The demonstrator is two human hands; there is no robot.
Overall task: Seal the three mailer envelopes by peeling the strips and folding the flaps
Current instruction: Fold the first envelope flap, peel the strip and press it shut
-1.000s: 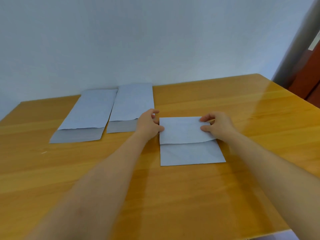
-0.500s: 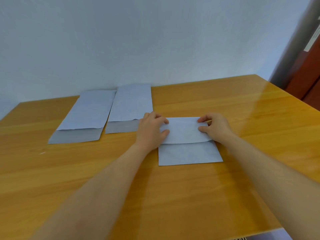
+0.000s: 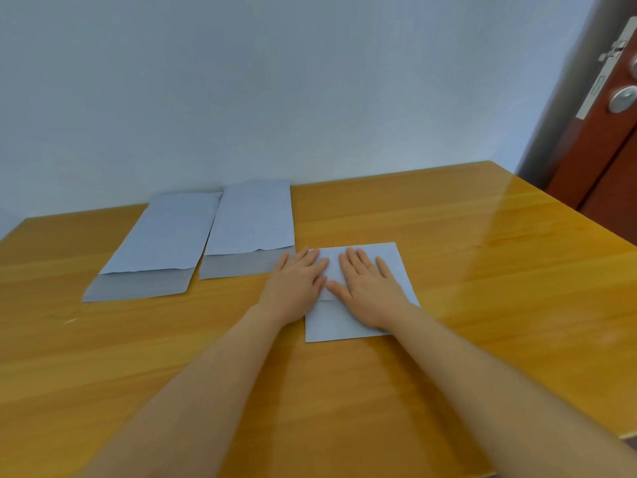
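I read the wooden table (image 3: 482, 270) as the backing surface for pressing; two mailers lie at its far left, the left mailer (image 3: 162, 243) and the middle mailer (image 3: 250, 225), flaps extended toward me and, I judge, still unsealed; the near mailer (image 3: 344, 326) lies right of them, its flap (image 3: 389, 260) folded over the body; my left hand (image 3: 296, 288) and right hand (image 3: 368, 291) lie flat on that flap, fingers straight, gripping nothing, presumably to bond the adhesive along the seam.
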